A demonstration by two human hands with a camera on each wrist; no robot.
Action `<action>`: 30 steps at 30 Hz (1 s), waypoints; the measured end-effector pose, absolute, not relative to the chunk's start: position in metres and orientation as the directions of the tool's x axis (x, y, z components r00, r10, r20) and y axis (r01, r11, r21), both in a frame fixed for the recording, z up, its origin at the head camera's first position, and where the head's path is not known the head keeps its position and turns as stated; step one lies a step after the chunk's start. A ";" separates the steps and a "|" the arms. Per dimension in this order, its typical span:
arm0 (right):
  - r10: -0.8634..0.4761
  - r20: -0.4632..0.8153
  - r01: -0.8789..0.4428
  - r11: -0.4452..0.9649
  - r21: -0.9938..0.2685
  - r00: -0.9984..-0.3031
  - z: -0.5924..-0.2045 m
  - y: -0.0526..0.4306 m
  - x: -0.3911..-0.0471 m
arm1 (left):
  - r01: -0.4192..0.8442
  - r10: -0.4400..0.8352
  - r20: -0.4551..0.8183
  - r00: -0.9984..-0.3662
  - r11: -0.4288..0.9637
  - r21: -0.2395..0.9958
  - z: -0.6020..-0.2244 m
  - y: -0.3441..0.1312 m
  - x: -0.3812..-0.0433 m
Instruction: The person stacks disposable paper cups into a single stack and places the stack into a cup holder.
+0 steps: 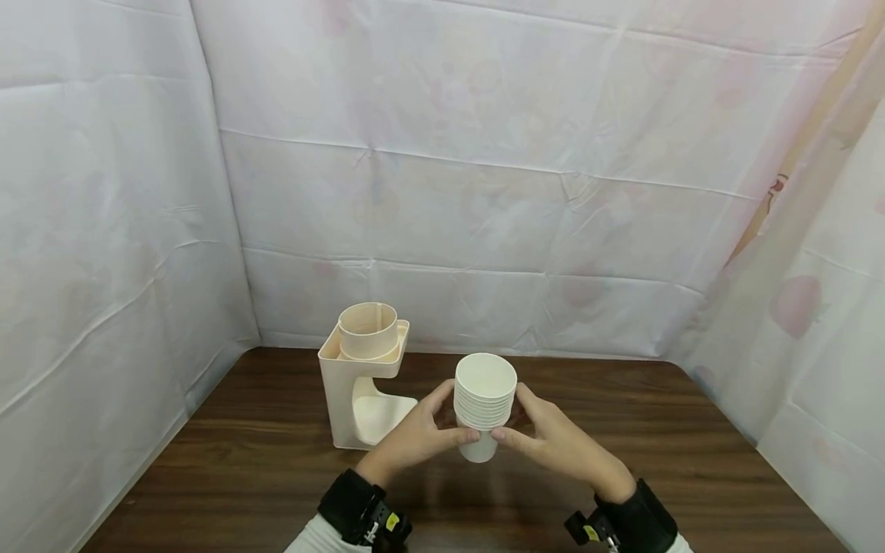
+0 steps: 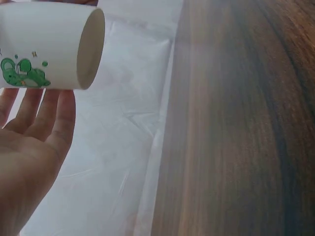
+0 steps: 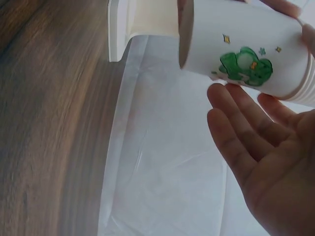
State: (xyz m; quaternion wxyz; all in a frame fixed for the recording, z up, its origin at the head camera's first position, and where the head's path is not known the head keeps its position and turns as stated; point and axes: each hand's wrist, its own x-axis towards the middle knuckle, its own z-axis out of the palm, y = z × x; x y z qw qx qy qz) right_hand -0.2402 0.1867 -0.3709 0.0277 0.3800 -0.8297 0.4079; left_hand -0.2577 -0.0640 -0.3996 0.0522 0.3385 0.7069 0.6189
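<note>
A stack of white paper cups point(image 1: 484, 411) is held upright above the table between both hands, open mouths up, its rims layered near the top. My left hand point(image 1: 412, 436) grips the left side, thumb in front and fingers round behind. On the right side my right hand point(image 1: 556, 442) holds the stack in a similar way, the two thumb tips close together. A green cartoon animal is printed on the lowest cup point(image 2: 49, 39) in the left wrist view, and another on the cup point(image 3: 246, 49) in the right wrist view.
A cream-coloured stand point(image 1: 339, 403) with a round tube point(image 1: 368, 330) in its top stands left of the cups, close to my left hand. The dark wooden table point(image 1: 242, 453) is bordered by pale hanging cloth point(image 1: 470, 223) at the back and both sides.
</note>
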 end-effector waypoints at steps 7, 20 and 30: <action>-0.569 0.420 -0.677 0.372 -0.635 -0.707 -0.372 0.180 -0.241 | 0.432 0.475 0.365 -0.801 0.035 0.901 -0.393 -0.065 -0.256; -0.518 0.535 -0.731 0.320 -0.602 -0.667 -0.372 0.170 -0.241 | 0.450 0.475 0.403 -0.783 -0.015 0.893 -0.381 -0.067 -0.250; -0.515 0.567 -0.753 0.290 -0.590 -0.643 -0.365 0.160 -0.246 | 0.462 0.436 0.412 -0.800 0.011 0.887 -0.367 -0.073 -0.246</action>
